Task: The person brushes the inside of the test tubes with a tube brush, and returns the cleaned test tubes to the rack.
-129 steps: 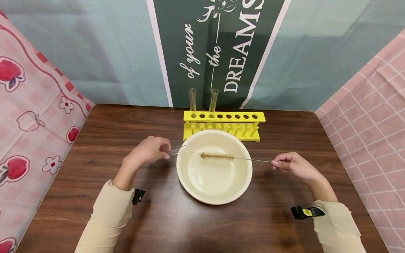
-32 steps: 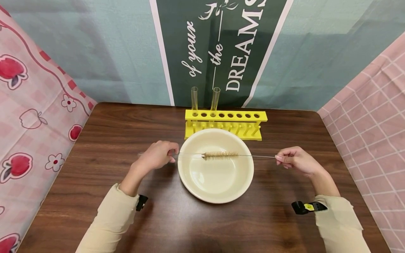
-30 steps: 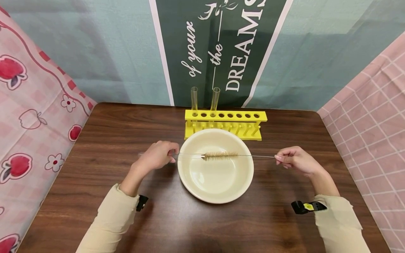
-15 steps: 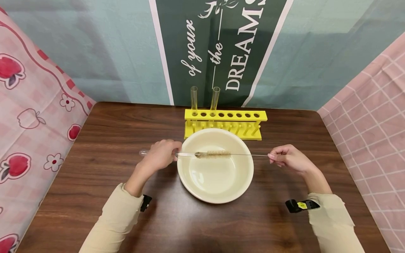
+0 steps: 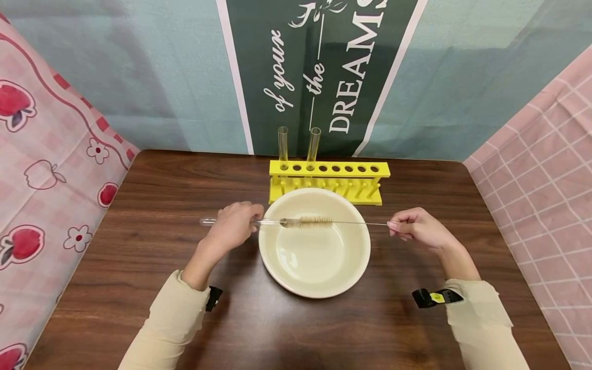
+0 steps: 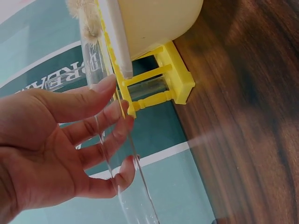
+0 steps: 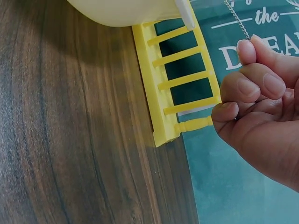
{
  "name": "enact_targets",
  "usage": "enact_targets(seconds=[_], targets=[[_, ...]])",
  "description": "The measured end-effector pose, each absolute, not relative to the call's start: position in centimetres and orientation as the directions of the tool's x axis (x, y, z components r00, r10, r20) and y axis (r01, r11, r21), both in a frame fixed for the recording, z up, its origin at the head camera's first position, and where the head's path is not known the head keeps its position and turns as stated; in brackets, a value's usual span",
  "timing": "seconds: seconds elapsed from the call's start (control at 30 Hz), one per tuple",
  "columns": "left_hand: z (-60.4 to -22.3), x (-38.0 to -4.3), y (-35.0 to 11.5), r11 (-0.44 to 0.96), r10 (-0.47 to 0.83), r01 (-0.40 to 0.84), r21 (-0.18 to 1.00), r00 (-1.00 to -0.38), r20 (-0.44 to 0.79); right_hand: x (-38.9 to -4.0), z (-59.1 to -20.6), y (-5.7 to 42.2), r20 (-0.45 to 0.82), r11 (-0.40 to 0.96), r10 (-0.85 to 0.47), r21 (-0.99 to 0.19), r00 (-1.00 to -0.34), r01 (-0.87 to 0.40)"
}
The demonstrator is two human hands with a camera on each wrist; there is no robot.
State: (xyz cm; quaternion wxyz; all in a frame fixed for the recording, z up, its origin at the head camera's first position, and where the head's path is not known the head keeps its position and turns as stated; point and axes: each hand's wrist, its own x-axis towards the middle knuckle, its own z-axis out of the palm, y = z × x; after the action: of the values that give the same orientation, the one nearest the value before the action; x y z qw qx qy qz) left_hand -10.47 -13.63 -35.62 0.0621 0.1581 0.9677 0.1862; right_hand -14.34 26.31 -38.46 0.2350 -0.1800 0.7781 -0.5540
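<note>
My left hand (image 5: 233, 224) grips a clear glass test tube (image 6: 135, 200) lying roughly level, its rounded end out to the left and its mouth over the bowl. The left wrist view shows thumb and fingers wrapped around the glass. My right hand (image 5: 420, 227) pinches the thin twisted wire handle of a test tube brush (image 5: 316, 221). In the right wrist view that wire (image 7: 237, 18) runs up from the thumb and fingertips. The tan bristles' tip is inside the tube's mouth, the remainder outside. Below both is a cream bowl (image 5: 314, 285).
Behind the bowl stands a yellow test tube rack (image 5: 356, 168), holding two upright glass tubes (image 5: 312, 146) in its left part. The dark wooden table (image 5: 324, 334) ends against a printed cloth backdrop (image 5: 185, 77). Patterned pink cloths flank both sides.
The tube has come level and over the bowl's left rim. My right hand has moved left, and the brush tip, earlier outside, has gone into the tube's mouth.
</note>
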Motion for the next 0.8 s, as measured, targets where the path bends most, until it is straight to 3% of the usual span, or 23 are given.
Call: enact_targets(seconds=[0.8], targets=[[-35.0, -10.3, -12.1, 0.869, 0.344, 0.323, 0.375, -0.939, 0.011, -15.0, -38.3, 23.7, -0.283, 0.329, -0.499, -0.936, -0.819, 0.123]])
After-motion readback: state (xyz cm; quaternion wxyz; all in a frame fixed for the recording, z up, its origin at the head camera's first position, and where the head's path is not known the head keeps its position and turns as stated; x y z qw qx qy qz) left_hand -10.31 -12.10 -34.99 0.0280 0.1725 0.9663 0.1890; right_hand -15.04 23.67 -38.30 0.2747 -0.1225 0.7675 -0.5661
